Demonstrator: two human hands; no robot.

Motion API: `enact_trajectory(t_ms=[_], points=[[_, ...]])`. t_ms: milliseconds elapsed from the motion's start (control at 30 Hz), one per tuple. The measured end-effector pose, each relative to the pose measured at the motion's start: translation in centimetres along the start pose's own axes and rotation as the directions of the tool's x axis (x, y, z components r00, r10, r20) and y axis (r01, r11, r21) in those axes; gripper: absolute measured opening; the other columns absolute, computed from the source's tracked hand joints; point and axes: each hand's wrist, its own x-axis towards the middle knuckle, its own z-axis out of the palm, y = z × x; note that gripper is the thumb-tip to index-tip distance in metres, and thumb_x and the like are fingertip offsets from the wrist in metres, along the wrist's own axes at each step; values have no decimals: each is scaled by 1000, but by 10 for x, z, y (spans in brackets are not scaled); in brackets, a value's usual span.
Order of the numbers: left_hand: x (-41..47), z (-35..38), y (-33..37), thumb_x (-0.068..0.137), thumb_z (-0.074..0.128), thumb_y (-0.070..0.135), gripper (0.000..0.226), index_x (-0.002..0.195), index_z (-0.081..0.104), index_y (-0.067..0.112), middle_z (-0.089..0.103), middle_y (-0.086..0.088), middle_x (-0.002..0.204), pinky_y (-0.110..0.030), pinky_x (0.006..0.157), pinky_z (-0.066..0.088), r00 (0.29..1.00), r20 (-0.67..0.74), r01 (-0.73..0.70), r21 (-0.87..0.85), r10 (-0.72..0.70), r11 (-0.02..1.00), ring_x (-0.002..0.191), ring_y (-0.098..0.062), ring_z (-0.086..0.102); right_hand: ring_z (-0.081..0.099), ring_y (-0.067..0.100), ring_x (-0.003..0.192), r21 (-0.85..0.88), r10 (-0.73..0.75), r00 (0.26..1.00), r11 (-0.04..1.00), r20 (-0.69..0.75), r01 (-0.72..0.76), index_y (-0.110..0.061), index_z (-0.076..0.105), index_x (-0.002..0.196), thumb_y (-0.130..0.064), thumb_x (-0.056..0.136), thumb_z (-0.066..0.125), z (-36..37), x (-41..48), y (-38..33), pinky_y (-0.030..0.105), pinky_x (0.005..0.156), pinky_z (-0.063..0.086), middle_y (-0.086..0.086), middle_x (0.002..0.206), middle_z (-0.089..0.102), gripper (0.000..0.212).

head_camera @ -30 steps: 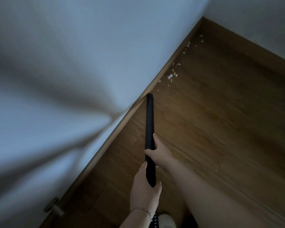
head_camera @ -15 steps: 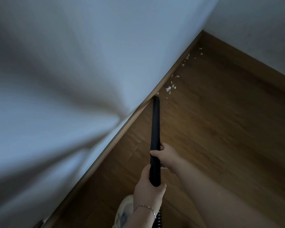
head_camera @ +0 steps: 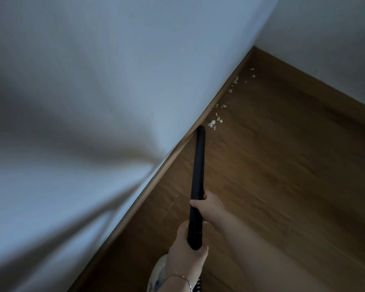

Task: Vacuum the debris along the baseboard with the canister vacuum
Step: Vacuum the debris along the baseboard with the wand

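Observation:
A long black vacuum wand (head_camera: 198,173) points away from me along the wooden baseboard (head_camera: 173,157). Its tip rests on the floor against the baseboard, just short of a trail of small white debris (head_camera: 214,122) that runs toward the corner (head_camera: 235,81). My left hand (head_camera: 185,256), with a thin bracelet at the wrist, grips the wand's near end. Farther up the tube, my right hand (head_camera: 209,205) wraps it from the right. The canister and the hose are out of view.
A white wall (head_camera: 93,102) rises at the left and a second wall (head_camera: 335,39) closes the corner at the far right. The brown wood floor (head_camera: 282,175) spreads to the right. A light shoe (head_camera: 158,275) shows below my left hand.
The wand tip has slid forward along the baseboard toward the debris, and the corner has come nearer. A round door stop at the lower left has left the view.

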Motion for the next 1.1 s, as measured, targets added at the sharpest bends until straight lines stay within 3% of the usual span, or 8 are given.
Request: enact_trajectory(t_ms=[133, 333, 433, 767, 867, 1000, 1100], points=[[9, 9, 19, 88, 59, 23, 66, 140, 22, 38, 45, 25, 91, -6, 55, 39, 996, 80, -52, 45, 49, 998, 80, 3, 52, 61, 24, 99, -8, 0, 999, 1000, -34, 0, -15, 51, 128, -23, 91, 59, -20, 9, -2, 40, 88, 54, 3, 109, 60, 39], [18, 41, 44, 89, 55, 22, 52, 132, 35, 43, 57, 17, 91, -20, 71, 49, 989, 96, -117, 67, 110, 991, 85, -7, 60, 64, 26, 92, 45, 56, 996, 998, -75, -53, -16, 51, 121, -23, 93, 59, -63, 23, -1, 45, 85, 55, 5, 103, 62, 30], [25, 45, 53, 90, 53, 21, 48, 130, 37, 42, 58, 15, 88, -18, 65, 47, 990, 86, -115, 55, 110, 992, 78, -5, 59, 64, 27, 91, 38, 51, 993, 998, -107, -47, -17, 50, 117, -23, 92, 60, -73, 27, -2, 45, 84, 56, 5, 103, 62, 28], [52, 46, 79, 83, 58, 18, 33, 102, 39, 37, 60, 5, 79, -18, 51, 41, 984, -28, -175, -68, 174, 982, 59, -10, 54, 64, 26, 90, 38, -21, 995, 999, -97, 25, -13, 42, 130, -27, 90, 61, -92, 57, -32, 35, 69, 56, 9, 109, 58, 46], [69, 49, 83, 84, 58, 19, 35, 106, 38, 36, 59, 5, 75, -17, 46, 38, 980, -54, -196, -69, 192, 978, 54, -9, 52, 66, 28, 89, 90, -10, 994, 996, -111, 20, -14, 45, 126, -33, 89, 64, -95, 73, -34, 43, 77, 58, 8, 104, 60, 46], [93, 48, 84, 84, 58, 19, 38, 109, 39, 40, 63, 2, 75, -18, 47, 41, 972, -53, -231, -58, 229, 971, 55, -11, 55, 67, 28, 87, 150, 9, 993, 989, -116, 9, -14, 41, 132, -31, 86, 68, -100, 92, -35, 43, 74, 59, 10, 108, 60, 56], [109, 49, 88, 84, 57, 22, 38, 106, 37, 45, 64, 5, 77, -19, 50, 42, 965, -69, -257, -30, 254, 966, 59, -10, 58, 63, 22, 80, 175, -26, 987, 983, -156, 54, -14, 38, 138, -29, 86, 68, -103, 102, -35, 40, 72, 59, 1, 90, 54, 62]])
